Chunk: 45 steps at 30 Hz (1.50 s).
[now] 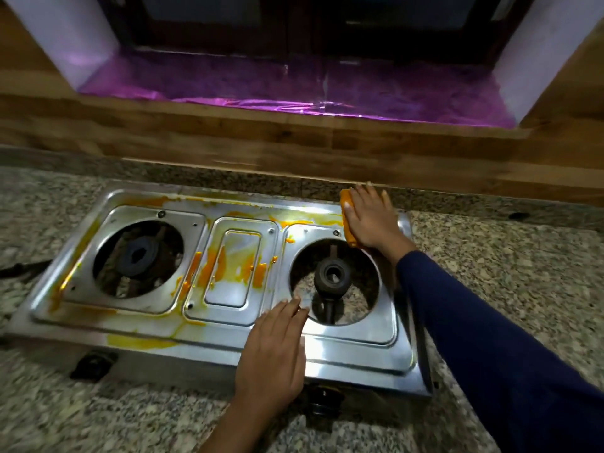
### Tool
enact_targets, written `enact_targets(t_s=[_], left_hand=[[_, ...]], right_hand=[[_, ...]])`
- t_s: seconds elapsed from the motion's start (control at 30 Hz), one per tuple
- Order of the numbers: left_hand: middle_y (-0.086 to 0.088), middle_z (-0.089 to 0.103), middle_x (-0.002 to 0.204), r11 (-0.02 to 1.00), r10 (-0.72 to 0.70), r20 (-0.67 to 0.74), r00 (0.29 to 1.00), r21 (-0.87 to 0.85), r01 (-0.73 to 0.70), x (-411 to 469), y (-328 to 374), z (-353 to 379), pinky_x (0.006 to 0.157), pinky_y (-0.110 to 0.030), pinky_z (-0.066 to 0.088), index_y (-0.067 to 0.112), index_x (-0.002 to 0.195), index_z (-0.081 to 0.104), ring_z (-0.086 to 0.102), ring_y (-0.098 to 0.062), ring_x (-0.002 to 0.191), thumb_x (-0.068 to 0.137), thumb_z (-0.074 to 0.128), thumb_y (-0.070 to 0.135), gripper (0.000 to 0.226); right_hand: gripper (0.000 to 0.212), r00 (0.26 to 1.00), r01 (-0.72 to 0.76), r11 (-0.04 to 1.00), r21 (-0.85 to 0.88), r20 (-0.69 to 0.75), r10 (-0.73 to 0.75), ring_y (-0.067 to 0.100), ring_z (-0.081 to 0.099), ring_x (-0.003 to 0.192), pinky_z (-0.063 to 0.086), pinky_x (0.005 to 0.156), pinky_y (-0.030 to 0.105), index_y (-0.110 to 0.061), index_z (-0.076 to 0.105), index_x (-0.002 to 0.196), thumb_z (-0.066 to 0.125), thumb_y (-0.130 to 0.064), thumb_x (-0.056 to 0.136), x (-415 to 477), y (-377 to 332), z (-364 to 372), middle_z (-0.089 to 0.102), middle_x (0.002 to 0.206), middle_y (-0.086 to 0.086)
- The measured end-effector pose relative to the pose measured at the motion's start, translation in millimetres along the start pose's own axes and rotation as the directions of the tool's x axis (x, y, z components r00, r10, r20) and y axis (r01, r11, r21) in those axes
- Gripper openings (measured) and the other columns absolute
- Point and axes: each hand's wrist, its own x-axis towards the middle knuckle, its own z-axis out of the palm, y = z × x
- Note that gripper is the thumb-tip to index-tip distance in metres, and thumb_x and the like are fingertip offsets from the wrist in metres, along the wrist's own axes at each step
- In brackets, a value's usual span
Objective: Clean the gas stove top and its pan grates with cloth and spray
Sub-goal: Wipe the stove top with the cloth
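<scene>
Stove top [343, 351] sits on the counter [49, 403] | progress: likely under half; steel around the right burner [332, 273] looks clean, orange spill [225, 266] left of it awaits wiping, grates not in view | your right hand [369, 217] presses the cloth [347, 197] flat behind that burner | your left hand [274, 348] rests flat, empty, before it.

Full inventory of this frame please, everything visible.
stove top: 1, steel, on the counter
left burner: 1, dark, left opening
right burner: 1, dark, right opening
spill: many smears, orange, left and middle of stove top
cloth: 1, orange, back right corner
knobs: 2, black, front face
counter: 1, speckled grey, under stove top
wood panel: 1, brown, behind counter
sill lining: 1, purple, above wood panel
left hand: 1, flat on stove top front
right hand: 1, dark blue sleeve, pressing cloth
</scene>
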Motion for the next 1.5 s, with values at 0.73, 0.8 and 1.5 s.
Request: enact_targets(t_s=[0.73,0.8,1.5], left_hand=[[-0.006,0.06,0.133,0.96,0.204,-0.233,0.951,-0.142,-0.241,-41.2,-21.3,-24.7,0.105,-0.038,0.042,0.011,0.118,0.066,0.053,-0.023,0.127,0.092,0.059,0.018,0.028],[-0.006,0.059,0.134,0.965,0.214,-0.219,0.952,-0.106,-0.241,-59.0,-41.3,-30.2,0.106,-0.038,0.041,0.012,0.12,0.065,0.052,-0.023,0.129,0.091,0.059,0.02,0.031],[-0.005,0.038,0.155,0.928,0.367,-0.131,0.921,-0.006,-0.371,-107.8,-147.0,-42.4,0.118,-0.038,0.028,0.011,0.143,0.048,0.026,-0.02,0.147,0.091,0.055,0.022,0.054]], right_hand=[[0.047,0.829,0.435,0.81,0.392,0.177,-0.531,0.018,0.01,0.153,-0.004,0.121,0.034,-0.014,0.031,0.152,0.038,-0.021,0.107,-45.5,-146.5,36.6,0.02,0.163,0.006],[0.047,0.895,0.345,0.831,0.437,0.115,-0.432,0.018,0.011,0.152,-0.002,0.123,0.037,-0.015,0.032,0.153,0.038,-0.022,0.107,-72.7,-162.0,46.7,0.021,0.163,0.006],[0.063,0.992,0.105,0.988,0.116,0.056,-0.112,0.021,-0.003,0.153,-0.004,0.121,0.043,-0.014,0.004,0.158,0.025,-0.043,0.106,36.6,-274.1,58.9,-0.001,0.166,0.007]])
